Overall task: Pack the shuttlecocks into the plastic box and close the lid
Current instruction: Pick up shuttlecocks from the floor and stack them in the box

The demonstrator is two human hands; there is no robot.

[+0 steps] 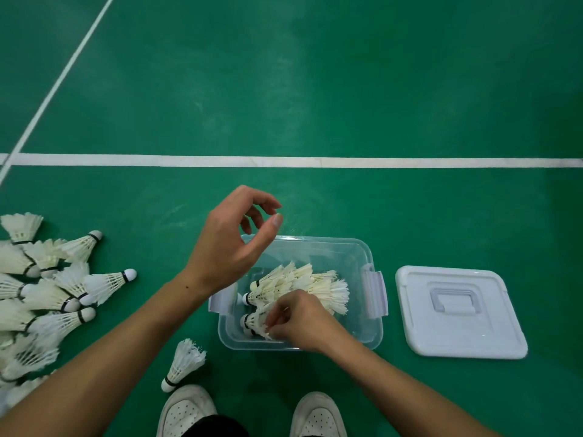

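A clear plastic box stands open on the green floor in front of me, with several white shuttlecocks lying inside. My right hand is down in the box, fingers closed on the feathers of a shuttlecock at the near left corner. My left hand hovers above the box's far left corner, empty, with fingers curled and apart. The white lid lies flat on the floor to the right of the box. A large pile of shuttlecocks lies at the left.
A single shuttlecock lies on the floor between the pile and the box, just ahead of my left shoe. My right shoe is below the box. White court lines cross the floor beyond.
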